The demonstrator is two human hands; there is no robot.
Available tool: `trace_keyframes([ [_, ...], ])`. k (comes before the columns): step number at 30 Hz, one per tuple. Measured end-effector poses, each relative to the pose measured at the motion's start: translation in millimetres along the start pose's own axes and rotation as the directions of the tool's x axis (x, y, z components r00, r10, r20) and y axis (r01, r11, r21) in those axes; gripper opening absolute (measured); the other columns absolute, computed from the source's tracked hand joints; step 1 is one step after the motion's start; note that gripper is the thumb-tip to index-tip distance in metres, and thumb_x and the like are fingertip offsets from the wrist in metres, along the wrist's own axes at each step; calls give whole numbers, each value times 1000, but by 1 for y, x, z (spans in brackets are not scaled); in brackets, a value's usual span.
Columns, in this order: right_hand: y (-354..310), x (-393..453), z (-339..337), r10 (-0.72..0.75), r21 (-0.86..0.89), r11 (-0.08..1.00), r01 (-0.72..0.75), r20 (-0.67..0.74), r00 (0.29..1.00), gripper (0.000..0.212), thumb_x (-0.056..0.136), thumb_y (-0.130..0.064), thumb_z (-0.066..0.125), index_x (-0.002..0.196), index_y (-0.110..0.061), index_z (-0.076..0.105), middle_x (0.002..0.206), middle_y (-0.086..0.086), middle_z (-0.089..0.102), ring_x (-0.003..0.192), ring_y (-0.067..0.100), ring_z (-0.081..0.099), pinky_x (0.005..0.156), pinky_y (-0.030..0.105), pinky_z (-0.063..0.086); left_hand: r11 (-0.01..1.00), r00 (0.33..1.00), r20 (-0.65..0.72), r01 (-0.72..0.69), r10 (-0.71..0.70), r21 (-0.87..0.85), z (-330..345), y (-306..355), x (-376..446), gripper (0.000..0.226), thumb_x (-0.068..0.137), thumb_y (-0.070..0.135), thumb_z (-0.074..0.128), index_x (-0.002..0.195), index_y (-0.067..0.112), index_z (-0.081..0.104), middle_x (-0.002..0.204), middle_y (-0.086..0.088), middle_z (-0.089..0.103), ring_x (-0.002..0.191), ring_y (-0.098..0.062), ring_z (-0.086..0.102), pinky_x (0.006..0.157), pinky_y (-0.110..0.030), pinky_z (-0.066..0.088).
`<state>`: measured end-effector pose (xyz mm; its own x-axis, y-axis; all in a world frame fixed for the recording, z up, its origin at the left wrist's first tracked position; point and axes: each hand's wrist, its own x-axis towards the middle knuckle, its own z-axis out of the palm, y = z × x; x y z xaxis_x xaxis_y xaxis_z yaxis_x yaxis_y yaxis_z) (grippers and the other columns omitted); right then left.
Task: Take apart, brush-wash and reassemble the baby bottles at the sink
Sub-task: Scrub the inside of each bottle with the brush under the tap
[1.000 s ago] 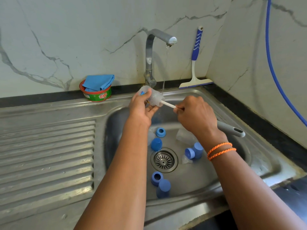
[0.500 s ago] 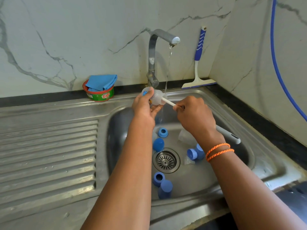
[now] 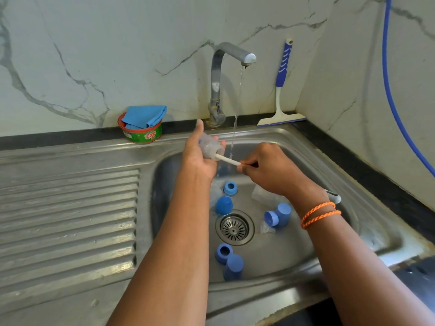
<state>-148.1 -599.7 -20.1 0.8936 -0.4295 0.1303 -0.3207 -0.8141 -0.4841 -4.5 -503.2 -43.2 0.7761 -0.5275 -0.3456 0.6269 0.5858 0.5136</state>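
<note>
Head view: a small clear plastic baby bottle (image 3: 210, 148) is gripped in the left hand (image 3: 200, 152) above the far part of the stainless steel sink basin (image 3: 329, 165), with the fingers curled round its body and the thumb raised. The white shaft of a bottle brush (image 3: 227, 160) is pinched in the right hand (image 3: 270, 170), and its far end is pushed into the mouth of the bottle; the brush head cannot be made out through the plastic. The grey handle end of the brush (image 3: 333, 196) is seen past the right wrist, on which two orange cord bracelets (image 3: 319, 214) are worn. A thin stream of water (image 3: 237, 107) is released from the grey metal tap (image 3: 220, 83), just right of the bottle. On the basin floor, round the metal drain strainer (image 3: 234, 228), blue plastic caps and collar rings (image 3: 227, 263) are scattered, with a second clear bottle body (image 3: 262, 194) lying partly under the right hand. At the far left of the basin a green and red tub of dish soap (image 3: 143, 135) is set on the ledge, with a folded blue cloth (image 3: 144, 116) on top. A blue-handled white squeegee (image 3: 281, 90) is leaned against the marble wall at the far right
</note>
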Motion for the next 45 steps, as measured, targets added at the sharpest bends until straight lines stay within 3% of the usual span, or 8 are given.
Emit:
trace_keyframes([
  [6, 0, -4, 4, 3, 8, 1000, -2, -139, 990, 16, 103, -29, 68, 103, -22, 82, 66, -2, 64, 58, 17, 56, 58, 41, 53, 999, 999, -42, 16, -18, -48, -2, -3, 0, 33, 89, 19, 81, 114, 8, 62, 111, -16, 61, 97, -29, 65, 78, -39, 63],
  [11, 8, 1, 8, 99, -133, 982, -134, -242, 965, 21, 103, -36, 64, 106, -20, 77, 86, 5, 65, 71, 24, 63, 65, 41, 57, 997, 997, -52, 53, -50, 58, -8, -6, 1, 38, 86, 23, 85, 113, 14, 60, 120, -17, 66, 108, -34, 69, 95, -54, 60],
  [17, 12, 0, 2, 95, -149, 982, -112, -113, 989, 22, 101, -35, 66, 93, -17, 74, 75, 3, 60, 60, 18, 55, 56, 32, 41, 1000, 999, 40, 14, -14, 2, -7, -3, 6, 21, 98, 15, 66, 117, 10, 58, 128, -20, 59, 118, -37, 64, 100, -57, 55],
  [22, 4, -5, -2, -12, -8, 1000, 12, -26, 1000, 34, 101, -26, 71, 67, -26, 68, 56, 0, 56, 52, 17, 47, 56, 38, 46, 998, 997, 53, 58, -57, -30, -3, 0, 5, 30, 91, 27, 79, 105, 7, 61, 88, -10, 58, 77, -22, 60, 87, -41, 56],
  [31, 7, -5, 5, 82, 10, 997, -82, -256, 963, 21, 105, -31, 64, 96, -17, 78, 67, 1, 60, 58, 19, 55, 55, 36, 48, 998, 998, 54, 35, -33, -45, -5, 0, 2, 56, 86, 23, 85, 131, 8, 55, 126, -22, 62, 110, -40, 70, 95, -55, 60],
  [38, 8, -2, 2, 142, 31, 990, -139, -120, 983, 16, 101, -27, 71, 93, -16, 78, 67, 0, 61, 56, 13, 55, 54, 26, 42, 992, 990, 138, 41, -25, -116, -5, 2, 10, 26, 104, 21, 57, 124, 4, 55, 120, -20, 58, 104, -32, 62, 106, -52, 50],
  [42, 0, -8, 4, 0, -44, 999, -4, -73, 997, 22, 102, -30, 68, 87, -17, 79, 64, 2, 58, 56, 19, 53, 56, 35, 47, 997, 989, 144, 45, -36, -57, -5, 4, 10, 45, 94, 48, 71, 101, 6, 60, 79, -9, 55, 70, -19, 53, 73, -34, 48],
  [45, -4, -8, 7, -75, -30, 997, 72, -103, 992, 20, 103, -32, 67, 93, -21, 82, 64, 2, 59, 59, 27, 54, 55, 41, 47, 1000, 997, 82, -4, 2, 15, -5, 9, 9, 29, 92, 34, 77, 92, 11, 60, 75, -4, 54, 64, -15, 52, 63, -29, 48],
])
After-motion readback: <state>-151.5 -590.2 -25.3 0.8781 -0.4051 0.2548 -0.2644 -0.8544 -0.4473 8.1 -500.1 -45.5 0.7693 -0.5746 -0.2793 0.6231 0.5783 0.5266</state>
